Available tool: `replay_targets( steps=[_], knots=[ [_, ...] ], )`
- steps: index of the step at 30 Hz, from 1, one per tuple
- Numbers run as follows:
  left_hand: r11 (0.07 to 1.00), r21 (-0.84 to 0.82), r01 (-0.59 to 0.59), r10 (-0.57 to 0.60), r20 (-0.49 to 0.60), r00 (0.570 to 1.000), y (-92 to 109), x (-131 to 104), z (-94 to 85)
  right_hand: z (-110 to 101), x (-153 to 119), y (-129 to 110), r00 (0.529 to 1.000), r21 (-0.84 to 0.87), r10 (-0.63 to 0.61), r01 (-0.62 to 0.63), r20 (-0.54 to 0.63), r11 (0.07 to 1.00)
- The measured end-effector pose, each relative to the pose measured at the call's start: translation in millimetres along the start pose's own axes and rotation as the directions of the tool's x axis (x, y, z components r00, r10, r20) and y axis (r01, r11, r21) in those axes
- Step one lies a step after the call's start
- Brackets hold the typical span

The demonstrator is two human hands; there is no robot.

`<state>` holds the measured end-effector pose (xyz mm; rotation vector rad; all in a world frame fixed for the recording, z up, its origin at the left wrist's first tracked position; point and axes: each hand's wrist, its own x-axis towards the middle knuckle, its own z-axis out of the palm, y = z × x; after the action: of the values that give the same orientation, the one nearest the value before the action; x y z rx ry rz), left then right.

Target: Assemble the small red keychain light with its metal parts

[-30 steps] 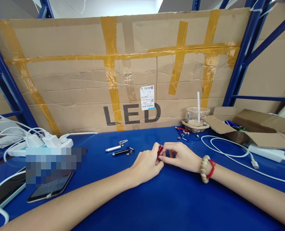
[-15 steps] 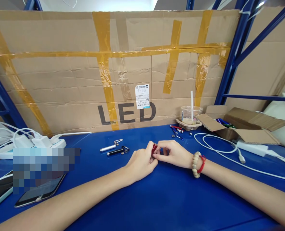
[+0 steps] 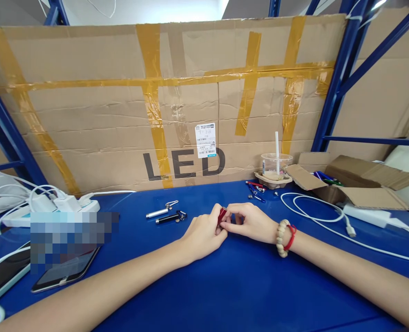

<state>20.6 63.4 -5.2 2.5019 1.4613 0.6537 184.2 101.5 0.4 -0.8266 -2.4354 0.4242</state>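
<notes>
Blue shelving surrounds us, and our forearms rest on a blue table (image 3: 246, 295) backed by a big sheet of cardboard (image 3: 97, 120) patched with yellow tape and printed with the letters LED. Our two hands meet near the middle of the table, low over its top. Our left hand (image 3: 202, 237) is curled, its fingertips pinching a small red tube (image 3: 221, 216), most of which is hidden between the fingers. Our right hand (image 3: 251, 222) grips the same red tube from the other side, thumb and forefinger closed on it; a beaded bracelet (image 3: 281, 237) with a red cord sits on that wrist. Just beyond our left hand lie a small silver flashlight (image 3: 158, 212) and, beside it, a small black flashlight (image 3: 168, 218), both flat on the table and apart from our fingers. Farther back on the right a plastic cup (image 3: 276, 164) with a straw stands in a paper tray, with a few small loose pieces scattered in front of it. A white cable (image 3: 315, 214) loops across the table on the right, near an open cardboard box (image 3: 349, 184). On the left a white power strip (image 3: 52, 207) carries plugs and cords, and a phone (image 3: 64, 272) lies face up near our left forearm.
</notes>
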Motion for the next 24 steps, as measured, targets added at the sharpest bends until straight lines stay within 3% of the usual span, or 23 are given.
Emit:
replay_targets(
  steps=[10, 16, 20, 24],
  knots=[
    [1.0, -0.009, 0.014, -0.014, 0.007, 1.0, -0.4, -0.3, 0.6, 0.3, -0.4, -1.5, 1.0, 0.04, 0.007, -0.007, -0.002, 0.999],
    [0.994, -0.097, 0.057, -0.061, -0.037, 0.997, 0.5, 0.3, 1.0, -0.5, 1.3, -4.7, 0.992, 0.249, 0.124, -0.124, 0.014, 0.961],
    [0.981, -0.173, 0.093, -0.103, -0.053, 0.993, 2.6, 0.2, -1.0, -4.6, 4.0, -0.1, 0.959, 0.354, 0.251, -0.191, -0.131, 0.915],
    [0.983, -0.177, 0.048, -0.049, 0.004, 0.999, 3.3, -1.6, -4.3, -7.5, 5.9, 5.4, 0.939, 0.489, 0.267, -0.132, -0.218, 0.862]
  ],
)
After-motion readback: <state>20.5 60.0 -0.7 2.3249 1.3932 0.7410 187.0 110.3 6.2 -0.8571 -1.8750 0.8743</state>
